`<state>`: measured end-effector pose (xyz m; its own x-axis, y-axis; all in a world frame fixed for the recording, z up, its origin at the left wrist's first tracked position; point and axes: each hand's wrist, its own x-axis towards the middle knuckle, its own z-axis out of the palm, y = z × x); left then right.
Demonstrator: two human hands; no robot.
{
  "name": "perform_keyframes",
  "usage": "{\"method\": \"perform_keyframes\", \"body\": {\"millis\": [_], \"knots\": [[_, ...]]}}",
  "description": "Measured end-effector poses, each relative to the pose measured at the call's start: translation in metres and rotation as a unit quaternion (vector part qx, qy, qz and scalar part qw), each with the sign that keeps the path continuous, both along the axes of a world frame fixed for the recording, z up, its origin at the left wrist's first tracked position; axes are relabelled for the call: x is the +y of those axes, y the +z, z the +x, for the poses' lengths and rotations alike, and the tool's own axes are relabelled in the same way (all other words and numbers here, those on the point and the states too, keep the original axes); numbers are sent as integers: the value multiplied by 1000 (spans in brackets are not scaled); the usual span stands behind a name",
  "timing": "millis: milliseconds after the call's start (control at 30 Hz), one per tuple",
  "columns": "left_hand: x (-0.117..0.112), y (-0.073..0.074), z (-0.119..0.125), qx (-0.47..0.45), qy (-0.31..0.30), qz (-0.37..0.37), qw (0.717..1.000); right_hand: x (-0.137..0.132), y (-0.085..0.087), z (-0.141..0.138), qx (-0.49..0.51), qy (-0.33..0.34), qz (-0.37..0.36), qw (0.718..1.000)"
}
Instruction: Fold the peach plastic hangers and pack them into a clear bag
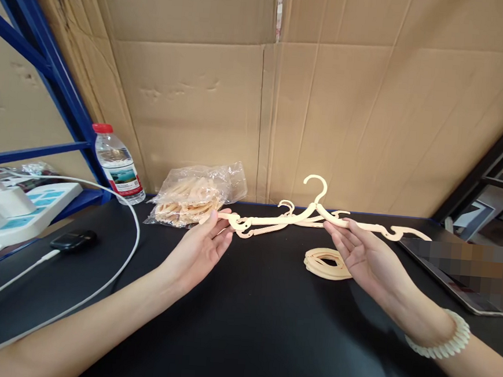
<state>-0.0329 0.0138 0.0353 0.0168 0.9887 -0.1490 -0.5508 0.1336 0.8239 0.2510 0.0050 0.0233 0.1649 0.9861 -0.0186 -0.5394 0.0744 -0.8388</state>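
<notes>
A cream plastic clothes hanger [299, 216] is spread wide above the table, its hook pointing up. My left hand [206, 246] pinches the hanger's left end between thumb and fingers. On the other side, my right hand [362, 255] is closed on the right arm of the same hanger, partway along. Behind it, another unfolded hanger [265, 230] lies on the table, partly covered by the held one. Below my right hand rests a folded hanger [326, 270], its right edge hidden by the fingers.
A clear plastic bag of folded hangers [194, 198] lies at the back left, beside a water bottle [116, 163] with a red cap. A power strip [54, 205], a white cable [131, 249] and a black device [73, 240] occupy the left. A tablet-like slab [453, 283] lies right. Cardboard [188, 102] stands behind.
</notes>
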Motion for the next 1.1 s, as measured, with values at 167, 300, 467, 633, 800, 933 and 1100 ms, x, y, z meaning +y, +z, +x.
{"method": "perform_keyframes", "body": {"millis": [167,300,467,633,800,933,1100], "knots": [[-8,-4,5,15,-75,39,996,-5,-2,-8,-2,2,8,1000],[-12,-5,6,35,-102,65,992,-10,-5,-14,-8,34,12,999],[-16,-7,7,126,-142,88,978,-12,-9,-17,-15,54,18,998],[-16,-11,10,118,-103,94,983,-12,-11,-18,-22,73,19,997],[-11,-8,7,101,-15,115,988,-8,-13,-15,-35,66,28,997],[-7,-6,4,82,20,135,987,-2,-14,-10,-30,3,53,998],[-4,-7,3,62,34,120,990,6,-14,0,-7,-77,66,995]]}}
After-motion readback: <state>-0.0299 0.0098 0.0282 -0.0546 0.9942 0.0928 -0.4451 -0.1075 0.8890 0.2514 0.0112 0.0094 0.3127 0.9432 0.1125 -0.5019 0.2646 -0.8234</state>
